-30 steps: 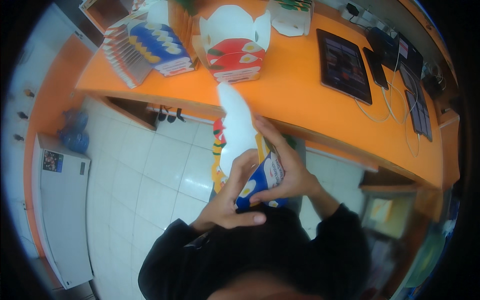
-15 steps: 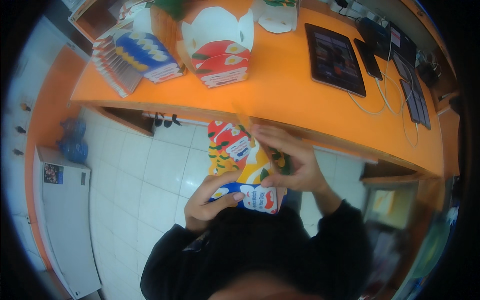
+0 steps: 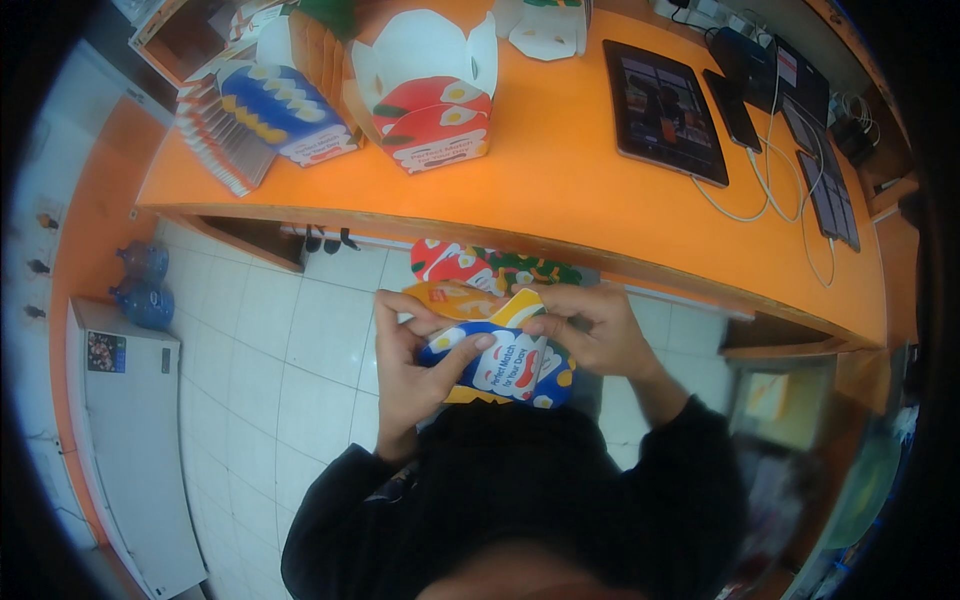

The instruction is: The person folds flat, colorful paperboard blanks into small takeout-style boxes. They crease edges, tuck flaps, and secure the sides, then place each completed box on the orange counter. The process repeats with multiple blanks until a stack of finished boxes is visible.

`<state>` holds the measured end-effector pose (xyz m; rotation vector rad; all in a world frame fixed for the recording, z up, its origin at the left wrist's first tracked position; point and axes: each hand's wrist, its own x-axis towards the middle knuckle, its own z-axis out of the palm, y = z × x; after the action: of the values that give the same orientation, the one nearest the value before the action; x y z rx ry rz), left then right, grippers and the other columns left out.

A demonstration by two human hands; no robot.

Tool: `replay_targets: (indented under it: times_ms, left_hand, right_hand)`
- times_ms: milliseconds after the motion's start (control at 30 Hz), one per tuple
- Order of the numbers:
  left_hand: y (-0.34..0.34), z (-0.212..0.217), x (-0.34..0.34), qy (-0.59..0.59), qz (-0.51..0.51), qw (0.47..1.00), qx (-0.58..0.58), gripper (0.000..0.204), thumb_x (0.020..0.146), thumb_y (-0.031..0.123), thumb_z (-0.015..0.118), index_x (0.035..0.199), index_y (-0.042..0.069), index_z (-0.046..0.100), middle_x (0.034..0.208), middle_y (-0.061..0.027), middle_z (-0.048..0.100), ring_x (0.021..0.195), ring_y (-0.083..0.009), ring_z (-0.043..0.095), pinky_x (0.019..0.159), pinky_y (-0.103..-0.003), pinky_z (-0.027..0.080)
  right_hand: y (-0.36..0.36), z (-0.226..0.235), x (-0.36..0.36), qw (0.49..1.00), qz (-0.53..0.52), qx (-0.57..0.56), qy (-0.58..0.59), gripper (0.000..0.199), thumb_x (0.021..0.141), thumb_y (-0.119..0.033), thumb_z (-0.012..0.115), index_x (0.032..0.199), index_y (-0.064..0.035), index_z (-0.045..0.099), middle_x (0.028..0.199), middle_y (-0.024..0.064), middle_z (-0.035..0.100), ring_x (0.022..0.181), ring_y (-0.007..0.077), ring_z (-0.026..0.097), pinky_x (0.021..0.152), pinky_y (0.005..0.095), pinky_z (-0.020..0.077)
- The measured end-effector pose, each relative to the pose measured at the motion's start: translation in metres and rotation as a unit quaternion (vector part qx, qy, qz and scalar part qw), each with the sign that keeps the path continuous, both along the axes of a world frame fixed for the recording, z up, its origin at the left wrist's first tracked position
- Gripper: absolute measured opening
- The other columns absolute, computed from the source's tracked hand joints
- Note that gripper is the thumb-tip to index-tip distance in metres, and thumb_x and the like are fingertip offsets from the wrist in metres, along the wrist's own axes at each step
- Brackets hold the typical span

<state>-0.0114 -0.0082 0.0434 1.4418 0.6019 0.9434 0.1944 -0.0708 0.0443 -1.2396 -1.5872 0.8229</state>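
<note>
In front of my body I hold a partly folded cardboard food box [image 3: 505, 365], printed blue, white, yellow and red. My left hand [image 3: 405, 365] grips its left side, thumb pressed on the blue panel and fingers behind. On the right, my right hand [image 3: 600, 335] pinches the edge of a yellow and white flap that stands up. A red and green patterned panel [image 3: 445, 262] shows beyond my hands, toward the counter. The undersides of the box and some fingertips are hidden.
The orange counter [image 3: 540, 195] lies just beyond my hands. Standing on it are formed red boxes [image 3: 435, 140], a blue box [image 3: 285, 115] beside a fanned stack of cartons [image 3: 225, 140], a tablet [image 3: 665, 115], phones and white cables. A white fridge [image 3: 135, 450] and blue water bottles [image 3: 145, 300] are at left.
The box has turned in my hands, so its blue panel faces up more. My right hand has come down and inward to a flap; my left hand's fingers have moved up behind the box.
</note>
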Motion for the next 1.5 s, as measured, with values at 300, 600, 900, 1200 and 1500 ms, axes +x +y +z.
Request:
replay_targets:
  times_ms: [300, 600, 900, 1200, 1500]
  left_hand:
    - [0.006, -0.008, -0.002, -0.260, -0.033, 0.940, -0.220, 0.068, 0.089, 0.032, 0.059, 0.136, 0.012, 0.015, 0.128, -0.0213, 0.047, 0.115, -0.0294, 0.055, 0.084, -0.037, 0.054]
    - [-0.015, -0.001, 0.002, -0.214, -0.017, 0.957, -0.195, 0.069, 0.077, 0.003, 0.065, 0.132, 0.007, 0.024, 0.124, -0.0159, 0.043, 0.117, -0.0258, 0.047, 0.097, -0.037, 0.043]
    - [-0.037, -0.008, -0.004, -0.068, 0.042, 0.990, 0.118, 0.056, 0.083, -0.003, 0.062, 0.128, 0.003, 0.028, 0.117, -0.0145, 0.051, 0.109, -0.0208, 0.053, 0.093, -0.032, 0.042]
    - [-0.034, 0.000, 0.003, -0.026, 0.024, 0.996, 0.077, 0.032, 0.087, 0.004, 0.062, 0.117, -0.001, 0.052, 0.115, -0.0137, 0.061, 0.103, -0.0196, 0.061, 0.081, -0.028, 0.050]
    - [-0.035, -0.014, -0.016, -0.096, -0.103, 0.985, -0.104, 0.042, 0.088, 0.007, 0.057, 0.128, 0.001, 0.045, 0.121, -0.0127, 0.056, 0.111, -0.0220, 0.054, 0.093, -0.031, 0.044]
  right_hand:
    - [0.012, 0.002, 0.008, 0.957, 0.025, 0.278, -0.082, 0.025, 0.069, -0.001, 0.073, 0.093, -0.0077, 0.072, 0.093, 0.0097, 0.071, 0.090, 0.0180, 0.067, 0.083, 0.0311, 0.0523]
    - [0.014, -0.005, 0.012, 0.973, 0.070, 0.200, 0.095, 0.025, 0.061, -0.014, 0.085, 0.083, -0.0179, 0.075, 0.091, -0.0025, 0.047, 0.084, 0.0110, 0.046, 0.059, 0.0234, 0.0378]
    - [0.007, -0.006, -0.021, 0.975, 0.023, 0.082, 0.203, 0.018, 0.073, -0.006, 0.078, 0.075, -0.0017, 0.060, 0.119, 0.0115, 0.038, 0.111, 0.0175, 0.052, 0.081, 0.0271, 0.0575]
    - [0.005, -0.002, -0.020, 0.987, -0.024, 0.082, 0.134, 0.021, 0.074, -0.008, 0.078, 0.073, -0.0030, 0.057, 0.104, 0.0079, 0.041, 0.109, 0.0183, 0.053, 0.079, 0.0259, 0.0582]
    - [0.007, -0.007, -0.010, 0.968, 0.065, 0.043, 0.239, 0.065, 0.066, -0.014, 0.086, 0.106, -0.0111, 0.035, 0.087, 0.0018, 0.049, 0.079, 0.0042, 0.053, 0.063, 0.0186, 0.0466]
